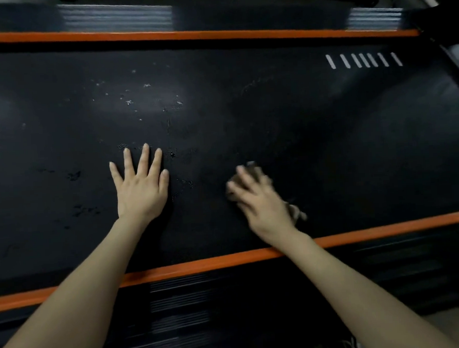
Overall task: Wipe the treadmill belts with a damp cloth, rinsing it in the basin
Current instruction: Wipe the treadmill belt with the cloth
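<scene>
A black treadmill belt (246, 114) runs left to right across the view, with white specks and dust left of centre and wet-looking patches lower left. My left hand (141, 189) rests flat on the belt, fingers spread and straight. My right hand (259, 199) is blurred and presses a brownish cloth (295, 213) onto the belt. The hand covers most of the cloth; bits of it show past the fingertips and beside the wrist. The basin is out of view.
Orange trim strips border the belt: one far (189, 35), one near (227, 259) under my forearms. Ribbed black side rails (176, 304) lie outside them. White stripe markings (363, 60) sit at the belt's upper right. A dark frame part (453, 53) rises at far right.
</scene>
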Demonstrator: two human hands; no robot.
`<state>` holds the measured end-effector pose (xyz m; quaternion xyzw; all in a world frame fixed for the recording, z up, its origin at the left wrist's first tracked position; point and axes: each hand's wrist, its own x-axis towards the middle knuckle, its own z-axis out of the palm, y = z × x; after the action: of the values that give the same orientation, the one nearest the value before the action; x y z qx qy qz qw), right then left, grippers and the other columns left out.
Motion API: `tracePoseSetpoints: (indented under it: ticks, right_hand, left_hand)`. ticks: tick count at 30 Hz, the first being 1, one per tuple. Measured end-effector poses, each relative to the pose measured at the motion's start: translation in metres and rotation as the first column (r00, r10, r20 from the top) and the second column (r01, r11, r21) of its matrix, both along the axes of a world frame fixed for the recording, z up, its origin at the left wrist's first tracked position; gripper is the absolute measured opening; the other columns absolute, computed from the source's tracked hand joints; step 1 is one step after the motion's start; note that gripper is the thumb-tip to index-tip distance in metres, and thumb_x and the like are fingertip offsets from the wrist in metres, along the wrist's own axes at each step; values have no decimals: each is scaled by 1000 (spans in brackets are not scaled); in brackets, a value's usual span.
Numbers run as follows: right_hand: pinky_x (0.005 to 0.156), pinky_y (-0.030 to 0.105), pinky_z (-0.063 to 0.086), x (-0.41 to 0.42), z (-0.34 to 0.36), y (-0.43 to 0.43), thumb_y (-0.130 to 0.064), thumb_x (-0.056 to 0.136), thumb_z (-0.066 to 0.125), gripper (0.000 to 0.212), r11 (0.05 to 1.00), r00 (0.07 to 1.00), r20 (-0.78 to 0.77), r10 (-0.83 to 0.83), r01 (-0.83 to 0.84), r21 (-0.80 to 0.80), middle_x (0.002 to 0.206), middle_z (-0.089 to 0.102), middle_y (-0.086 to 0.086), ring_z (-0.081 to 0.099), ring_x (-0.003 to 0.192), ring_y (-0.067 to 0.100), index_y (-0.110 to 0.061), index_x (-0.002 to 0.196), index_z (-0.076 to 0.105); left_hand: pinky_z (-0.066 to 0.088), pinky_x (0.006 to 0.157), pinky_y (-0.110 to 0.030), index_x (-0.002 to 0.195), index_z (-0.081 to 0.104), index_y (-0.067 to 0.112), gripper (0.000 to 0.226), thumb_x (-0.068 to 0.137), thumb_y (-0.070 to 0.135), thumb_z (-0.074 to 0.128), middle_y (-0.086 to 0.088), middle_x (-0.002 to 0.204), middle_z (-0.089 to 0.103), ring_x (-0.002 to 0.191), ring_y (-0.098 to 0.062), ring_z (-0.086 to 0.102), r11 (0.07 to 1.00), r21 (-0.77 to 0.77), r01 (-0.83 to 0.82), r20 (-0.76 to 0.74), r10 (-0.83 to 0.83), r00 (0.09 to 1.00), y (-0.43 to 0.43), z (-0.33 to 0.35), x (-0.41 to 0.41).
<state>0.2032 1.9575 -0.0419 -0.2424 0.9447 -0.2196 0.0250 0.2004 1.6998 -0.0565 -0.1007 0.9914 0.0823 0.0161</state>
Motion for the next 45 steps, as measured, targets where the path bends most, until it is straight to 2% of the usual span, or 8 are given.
tracePoseSetpoints:
  ticks: [6,11,16,24,30,34,39,45]
  right_hand:
    - [116,40,-3,5,15,19,-17,97,48,45,906,885,203,419,-422,-33,154,8,-11,-6,145,24,-28,140,42]
    - [117,42,1,-2,31,110,-20,95,48,46,902,842,348,412,-431,-25,156,13,-14,-5,146,13,-35,138,42]
    - [116,28,-3,5,22,47,-20,93,49,38,873,834,262,486,-480,-90,152,26,-7,2,146,22,-24,131,54]
    - [118,40,1,-1,13,9,-27,95,46,38,707,691,171,702,-705,-54,153,26,1,5,146,25,-24,132,54]
    - [115,55,12,-23,14,67,-27,91,50,45,827,830,88,551,-558,77,153,27,-2,12,145,25,-34,135,46]
    - [113,54,20,-23,-3,6,-37,84,62,43,875,872,-71,484,-483,34,144,44,3,28,139,35,-32,126,57]
    - [109,54,23,-71,-5,-28,-44,84,52,45,874,867,-118,484,-474,106,140,49,5,39,133,34,-31,127,57]
    - [113,53,22,-108,-3,-60,-47,91,51,41,999,998,-64,-30,33,41,147,40,3,29,137,38,-29,129,56]
  left_hand:
    - [-5,114,-55,151,19,26,52,101,42,22,0,160,11,146,-31,-2,1000,7,30,-31,-30,999,-7,2,2]
    - [-7,113,-55,151,20,25,53,101,42,22,-1,159,11,146,-32,-2,999,12,31,-43,-30,999,-6,0,3]
    - [-6,113,-57,151,20,24,52,102,41,23,-3,159,12,146,-35,-1,1000,4,19,-47,-18,999,-3,-2,1]
    - [-6,114,-54,151,20,27,51,101,42,23,-1,159,12,146,-32,-1,999,4,37,-54,-37,998,-7,1,3]
    - [-6,114,-55,151,21,26,52,101,42,23,-1,159,13,146,-33,0,1000,-1,18,-63,-18,998,-6,-1,2]
    - [-3,114,-58,151,21,26,53,101,43,18,-2,159,14,146,-34,2,1000,-29,8,-55,-10,998,-4,-3,1]
    - [1,115,-56,149,27,28,62,94,50,11,-2,157,21,146,-33,8,1000,-21,23,-53,-24,998,-7,-3,1]
    - [1,115,-55,148,28,29,62,93,52,10,-1,157,23,146,-32,9,1000,-14,2,-60,-3,998,-4,-1,2]
